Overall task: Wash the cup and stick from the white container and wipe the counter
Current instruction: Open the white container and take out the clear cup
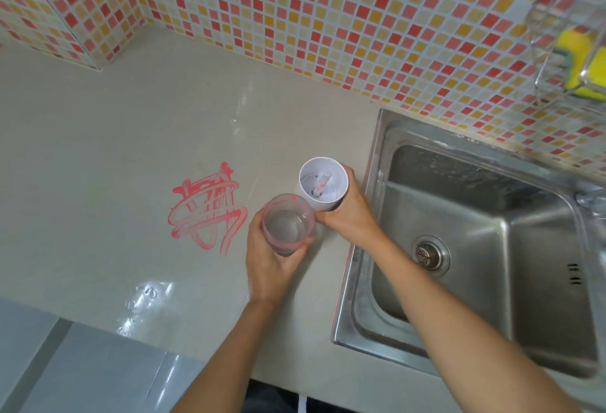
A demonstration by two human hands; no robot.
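My left hand [272,262] grips a clear plastic cup [288,223] with pink smears on its wall, held just above the counter [98,157]. Right beside it, my right hand [347,212] wraps around a white cylindrical container [323,187], open end up. Inside the container lies a pale stick [322,182] stained red. The cup's rim touches the container's side. A scribble of red-pink paint [206,211] marks the counter just left of the cup.
A stainless steel sink [475,232] with a drain [430,254] lies to the right. A clear wall rack [570,35] at upper right holds a yellow sponge [587,61]. Mosaic tiles cover the back wall. Part of a tap [590,199] shows at the right edge.
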